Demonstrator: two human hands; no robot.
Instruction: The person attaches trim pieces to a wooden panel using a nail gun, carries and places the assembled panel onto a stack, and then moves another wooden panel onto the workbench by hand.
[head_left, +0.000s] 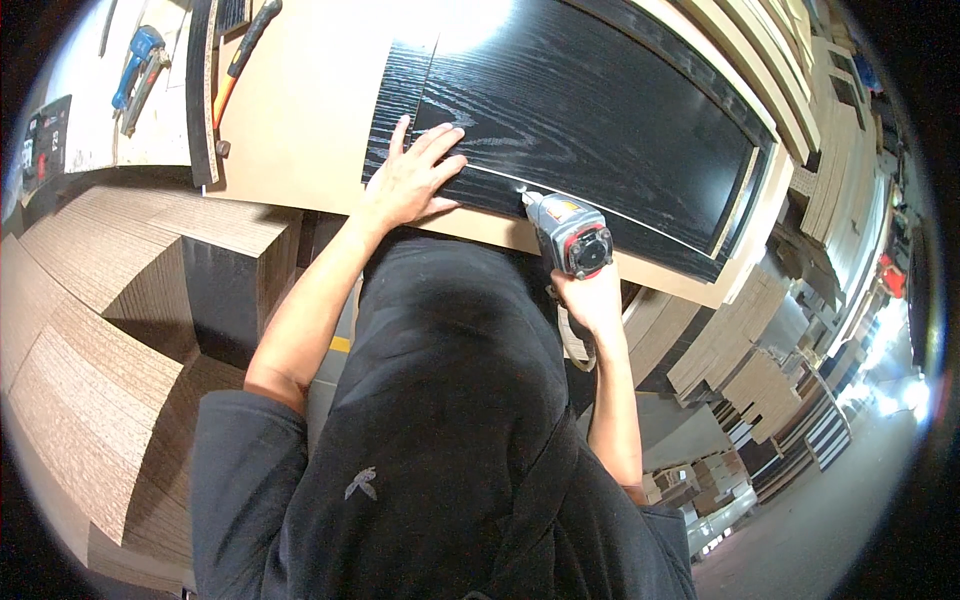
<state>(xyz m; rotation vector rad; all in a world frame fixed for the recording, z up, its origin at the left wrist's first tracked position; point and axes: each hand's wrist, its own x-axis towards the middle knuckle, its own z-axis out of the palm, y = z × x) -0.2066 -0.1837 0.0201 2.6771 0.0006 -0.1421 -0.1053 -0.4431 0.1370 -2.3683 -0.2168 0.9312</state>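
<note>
Your left hand (408,187) lies flat, fingers spread, on the black wood-grain panel (590,110), which fills the upper middle of the frame. Just right of centre, your right hand (592,292) wraps around the grey power driver (570,230), its tip over the panel's lower strip; I cannot tell whether they touch. A hammer (243,60) lies upper left.

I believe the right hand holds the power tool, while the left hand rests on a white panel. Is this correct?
Not quite: the panel under the left hand is black, as the head view shows. The right hand does hold the power tool.
</note>
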